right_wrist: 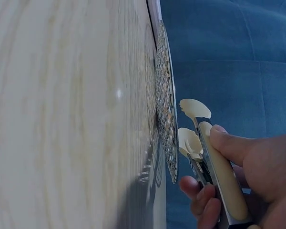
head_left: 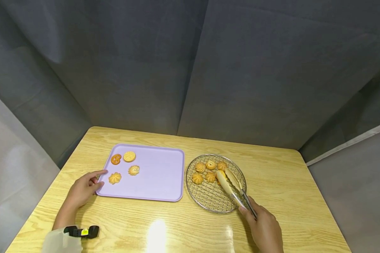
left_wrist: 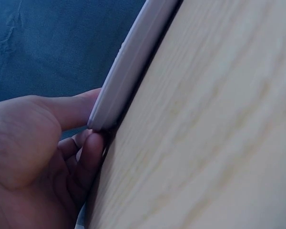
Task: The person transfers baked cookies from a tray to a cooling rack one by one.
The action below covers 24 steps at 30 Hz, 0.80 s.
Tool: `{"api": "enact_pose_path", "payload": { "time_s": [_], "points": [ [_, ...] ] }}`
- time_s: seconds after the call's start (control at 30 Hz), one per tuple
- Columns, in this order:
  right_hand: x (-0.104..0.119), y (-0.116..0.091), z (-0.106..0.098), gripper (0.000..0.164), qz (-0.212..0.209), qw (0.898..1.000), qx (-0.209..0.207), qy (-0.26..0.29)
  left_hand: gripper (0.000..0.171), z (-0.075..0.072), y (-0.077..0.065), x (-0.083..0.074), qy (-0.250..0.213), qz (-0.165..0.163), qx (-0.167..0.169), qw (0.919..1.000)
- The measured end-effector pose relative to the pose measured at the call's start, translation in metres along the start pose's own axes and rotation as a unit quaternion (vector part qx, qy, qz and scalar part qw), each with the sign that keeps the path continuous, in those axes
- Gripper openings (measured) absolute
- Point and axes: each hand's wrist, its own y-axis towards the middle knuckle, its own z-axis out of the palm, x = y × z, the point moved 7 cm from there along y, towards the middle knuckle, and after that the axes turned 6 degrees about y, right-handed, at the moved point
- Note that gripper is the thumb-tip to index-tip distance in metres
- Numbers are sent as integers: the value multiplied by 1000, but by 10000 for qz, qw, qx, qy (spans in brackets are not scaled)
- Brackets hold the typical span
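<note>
At the lilac tray's point(head_left: 158, 172) left edge, my left hand point(head_left: 81, 189) pinches the rim between thumb and fingers; the left wrist view shows the rim point(left_wrist: 126, 71) between them. The tray carries a pretzel-shaped cookie point(head_left: 115, 159), a round cookie point(head_left: 129, 156), a flower-shaped cookie point(head_left: 115, 178) and a swirled cookie point(head_left: 134, 170). My right hand point(head_left: 266, 226) grips a pair of tongs point(head_left: 224, 183) with cream tips over a round wire rack point(head_left: 209, 201). The tips stand apart around a yellowish cookie, partly hidden. Several piped cookies point(head_left: 210, 176) lie beside them on the rack.
Tray and rack stand side by side on a wooden table point(head_left: 164, 228), a narrow gap between them. Grey curtains point(head_left: 240, 77) close off the back and sides. A black strap point(head_left: 82, 232) is on the left wrist.
</note>
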Motion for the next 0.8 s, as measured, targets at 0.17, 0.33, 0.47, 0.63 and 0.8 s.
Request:
{"api": "enact_pose_path", "payload": {
  "time_s": [0.17, 0.33, 0.47, 0.63, 0.8],
  "points": [
    [5, 0, 1, 63, -58, 10000, -10, 15, 45, 0, 0, 0, -27, -55, 16, 10000],
    [9, 2, 4, 64, -74, 10000, 11, -38, 45, 0, 0, -1, -63, -78, 18, 9999],
    [14, 4, 7, 65, -105, 9999, 98, 3, 45, 1, 0, -1, -78, -106, 32, 9999],
    [19, 4, 10, 66, -147, 9997, 190, 46, 45, 1, -1, -1, -100, -143, 63, 9998],
    [25, 4, 12, 67, -212, 9996, 181, 93, 45, 1, -1, -1, -99, -172, 84, 9998]
  ]
}}
